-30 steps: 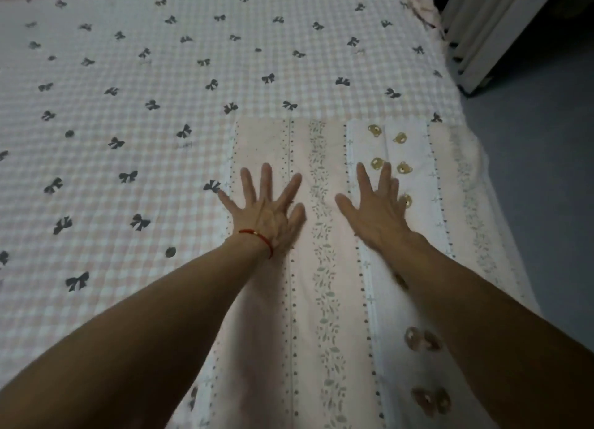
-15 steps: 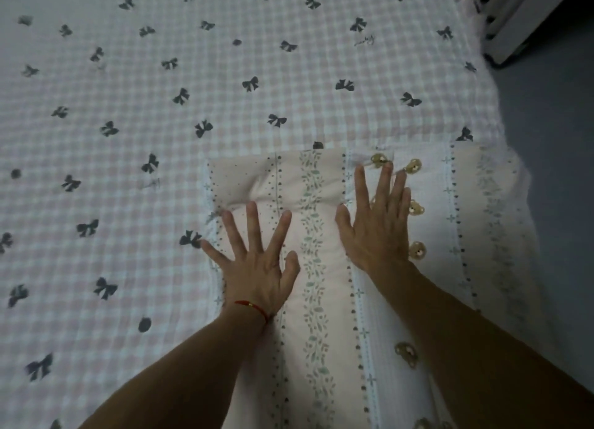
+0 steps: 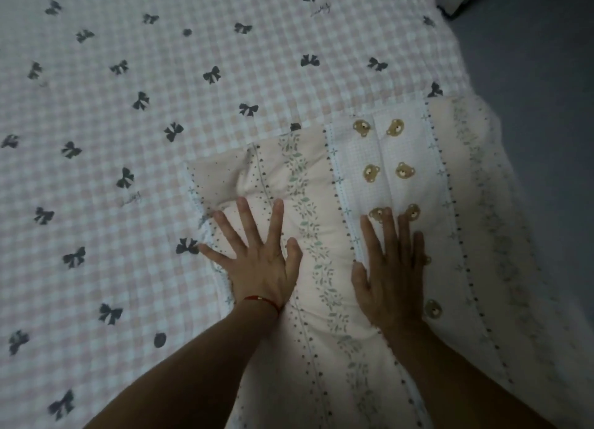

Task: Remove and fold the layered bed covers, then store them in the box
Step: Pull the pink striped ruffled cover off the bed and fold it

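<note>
Folded cover (image 3: 321, 184): pale pink, striped with leaf sprigs, dotted lines and a white waffle band printed with tan bear faces; lies at the near right corner of the bed, a soft crease bunched just ahead of the left fingers. Left hand (image 3: 257, 261): flat, fingers spread and straight, pressing on the cover's left edge; red cord (image 3: 262, 300) at the wrist. Right hand (image 3: 390, 268): flat, fingers straight and together, pressing on the bear band, fingertips touching two bears. Checked cover (image 3: 160, 107): pink-and-white gingham with dark bows, spread beneath and to the left of both hands; small script marks on it, too faint to read. Grey floor (image 3: 546, 74): right of the right hand.
</note>
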Demonstrator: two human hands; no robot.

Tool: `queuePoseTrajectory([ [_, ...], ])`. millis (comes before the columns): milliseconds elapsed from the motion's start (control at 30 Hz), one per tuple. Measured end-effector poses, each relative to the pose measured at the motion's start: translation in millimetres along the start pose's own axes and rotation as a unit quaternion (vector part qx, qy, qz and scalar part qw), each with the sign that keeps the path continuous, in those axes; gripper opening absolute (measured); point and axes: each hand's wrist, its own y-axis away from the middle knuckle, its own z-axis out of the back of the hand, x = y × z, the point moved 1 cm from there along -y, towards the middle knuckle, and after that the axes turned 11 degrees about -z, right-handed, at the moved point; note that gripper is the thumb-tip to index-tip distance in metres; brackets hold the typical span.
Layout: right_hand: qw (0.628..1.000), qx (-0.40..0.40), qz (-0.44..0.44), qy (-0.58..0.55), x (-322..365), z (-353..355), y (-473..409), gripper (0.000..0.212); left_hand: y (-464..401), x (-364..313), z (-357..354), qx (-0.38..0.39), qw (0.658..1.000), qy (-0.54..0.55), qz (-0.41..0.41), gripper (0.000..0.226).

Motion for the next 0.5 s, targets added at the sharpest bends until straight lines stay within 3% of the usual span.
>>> queuePoseTrajectory([
  [300, 0.999, -0.034, 0.010, -0.014, -5.0, -3.7, 2.3, 0.073, 1.0, 4.4, 18.6, 0.065, 0.996, 0.050, -0.019, 0.071],
  [400, 1.000, -0.016, 0.002, 0.003, -0.2, 6.1, 7.1, 0.070, 4.1, 21.1, 36.5, 0.121, 0.986, 0.087, -0.082, 0.071],
  [500, 0.997, -0.008, -0.078, -0.020, 18.1, 36.1, 35.6, 0.056, 16.4, 45.1, 61.4, 0.165, 0.966, 0.095, -0.175, 0.067],
])
